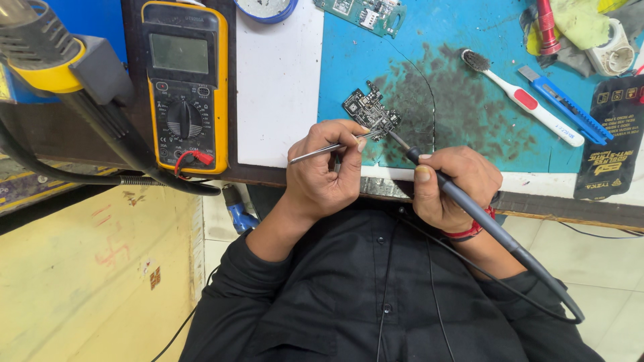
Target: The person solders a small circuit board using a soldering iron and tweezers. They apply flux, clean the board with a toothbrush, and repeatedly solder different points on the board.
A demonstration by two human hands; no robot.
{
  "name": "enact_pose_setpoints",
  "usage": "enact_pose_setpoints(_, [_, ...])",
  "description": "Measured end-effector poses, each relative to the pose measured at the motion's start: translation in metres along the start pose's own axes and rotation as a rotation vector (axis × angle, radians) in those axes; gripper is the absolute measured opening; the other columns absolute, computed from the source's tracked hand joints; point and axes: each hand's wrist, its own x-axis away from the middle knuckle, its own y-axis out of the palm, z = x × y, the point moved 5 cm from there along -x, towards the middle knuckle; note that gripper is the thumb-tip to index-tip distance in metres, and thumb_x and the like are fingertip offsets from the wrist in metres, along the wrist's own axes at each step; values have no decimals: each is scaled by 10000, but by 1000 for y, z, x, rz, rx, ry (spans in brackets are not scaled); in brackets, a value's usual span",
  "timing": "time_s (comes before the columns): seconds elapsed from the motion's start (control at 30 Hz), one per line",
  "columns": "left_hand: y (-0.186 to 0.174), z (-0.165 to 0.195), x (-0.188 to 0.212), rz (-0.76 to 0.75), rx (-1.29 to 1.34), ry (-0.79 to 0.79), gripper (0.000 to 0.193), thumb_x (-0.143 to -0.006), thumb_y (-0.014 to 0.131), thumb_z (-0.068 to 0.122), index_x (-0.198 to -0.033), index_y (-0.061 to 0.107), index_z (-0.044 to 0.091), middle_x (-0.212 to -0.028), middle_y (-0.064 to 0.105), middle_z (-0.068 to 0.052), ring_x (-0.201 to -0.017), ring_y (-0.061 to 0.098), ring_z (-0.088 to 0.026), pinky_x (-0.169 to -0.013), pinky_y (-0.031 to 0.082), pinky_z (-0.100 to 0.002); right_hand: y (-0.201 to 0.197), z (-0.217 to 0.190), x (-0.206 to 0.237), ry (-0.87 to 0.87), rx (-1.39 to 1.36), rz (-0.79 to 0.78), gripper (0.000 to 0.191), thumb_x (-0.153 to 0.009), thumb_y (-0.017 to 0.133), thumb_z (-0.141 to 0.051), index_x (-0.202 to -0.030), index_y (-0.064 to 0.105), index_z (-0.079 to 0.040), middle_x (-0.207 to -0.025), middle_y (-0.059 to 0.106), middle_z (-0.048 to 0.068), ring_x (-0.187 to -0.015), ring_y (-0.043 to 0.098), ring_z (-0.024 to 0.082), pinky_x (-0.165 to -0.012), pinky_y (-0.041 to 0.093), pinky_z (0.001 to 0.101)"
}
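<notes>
Left hand pinched shut on metal tweezers, tips at small dark circuit board. Right hand closed round soldering iron, tip touching same board's near right edge. Board lying on blue mat, sooty patch around it, mid table. Yellow multimeter far left. Toothbrush and blue utility knife to the right. Round blue container at far edge, contents not discernible.

Person is wearing a black button-up shirt with long sleeves pushed up, red thread band circling right wrist.
</notes>
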Motion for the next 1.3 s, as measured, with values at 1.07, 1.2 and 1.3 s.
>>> enact_pose_setpoints(1.07, [0, 1, 0, 4, -14, 7, 205, -998, 708, -18, -1038, 515, 39, -1044, 737, -92, -675, 643, -82, -604, 510, -230, 0, 1, 1, 7, 1, -20, 115, -1013, 701, -102, -1016, 617, -23, -851, 686, 132, -711, 669, 270, -617, 511, 326])
enact_pose_setpoints(1.2, [0, 1, 0, 3, -16, 5, 202, -992, 709, -21, -1027, 519, 38, -1038, 739, -92, -654, 625, -80, -586, 494, -230, -1, 1, 1, 4, -2, -13, 116, -1023, 703, -97, -1025, 614, -24, -859, 687, 129, -673, 674, 255, -624, 518, 323])
enact_pose_setpoints(1.3, [0, 1, 0, 3, -15, 0, 202, -994, 707, -18, -1033, 518, 39, -1043, 738, -89, -665, 633, -80, -595, 500, -229, 0, 0, 1, 7, -5, -30, 114, -1018, 704, -96, -1028, 616, -23, -862, 689, 131, -671, 672, 253, -622, 514, 322])
